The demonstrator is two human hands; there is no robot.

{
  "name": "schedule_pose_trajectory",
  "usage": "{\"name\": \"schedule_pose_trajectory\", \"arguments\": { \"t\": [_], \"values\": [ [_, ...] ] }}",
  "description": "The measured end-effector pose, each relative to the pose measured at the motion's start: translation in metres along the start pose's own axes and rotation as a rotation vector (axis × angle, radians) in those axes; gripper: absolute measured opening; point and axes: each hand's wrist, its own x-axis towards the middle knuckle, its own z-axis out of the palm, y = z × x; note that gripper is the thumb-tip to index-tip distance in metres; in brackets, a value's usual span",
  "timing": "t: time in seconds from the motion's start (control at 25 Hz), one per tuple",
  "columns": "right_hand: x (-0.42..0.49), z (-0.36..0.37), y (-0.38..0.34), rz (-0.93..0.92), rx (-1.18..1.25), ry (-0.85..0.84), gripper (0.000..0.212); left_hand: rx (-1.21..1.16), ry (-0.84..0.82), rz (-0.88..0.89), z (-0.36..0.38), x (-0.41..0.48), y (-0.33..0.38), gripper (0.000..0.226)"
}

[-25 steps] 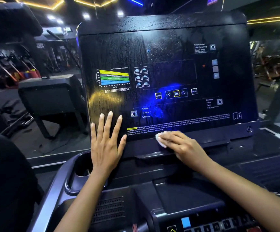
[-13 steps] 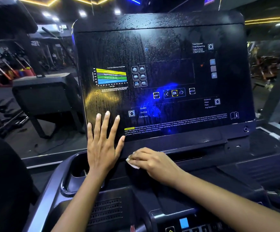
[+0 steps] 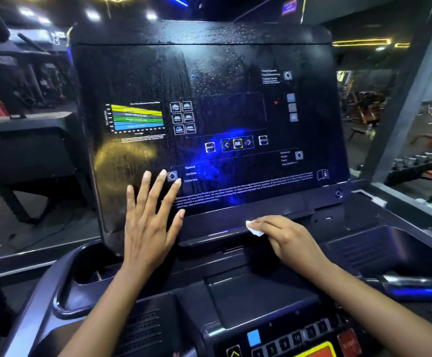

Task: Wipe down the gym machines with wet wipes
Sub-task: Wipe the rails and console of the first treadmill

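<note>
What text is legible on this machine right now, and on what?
"OK": button on panel
"Speed": panel, lower left
"Incline": under "Speed"
"Calories": under "Incline"
"5": keypad
"8": keypad
"10": keypad
Too blurred: chart labels, fine print, right-hand labels, red button.

Bare left forearm [image 3: 104, 305], bare right forearm [image 3: 377, 302]

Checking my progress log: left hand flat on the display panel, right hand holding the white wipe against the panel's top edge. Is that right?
Not quite. The head view shows the right hand holding the white wipe on the ledge below the display panel, not at its top edge. The left hand does lie flat on the panel.
</note>
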Motion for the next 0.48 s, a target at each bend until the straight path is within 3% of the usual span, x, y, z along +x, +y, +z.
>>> {"name": "schedule_pose_trajectory", "arguments": {
  "t": [0.32, 0.48],
  "values": [
    [-0.011, -0.032, 0.057, 0.219, -0.108, 0.066, 0.030, 0.060, -0.041, 0.015, 0.022, 0.007, 0.009, 0.054],
    [0.010, -0.024, 0.037, 0.279, 0.104, 0.207, 0.031, 0.040, -0.056, -0.009, 0.018, 0.008, 0.011, 0.057]
  ]
}}
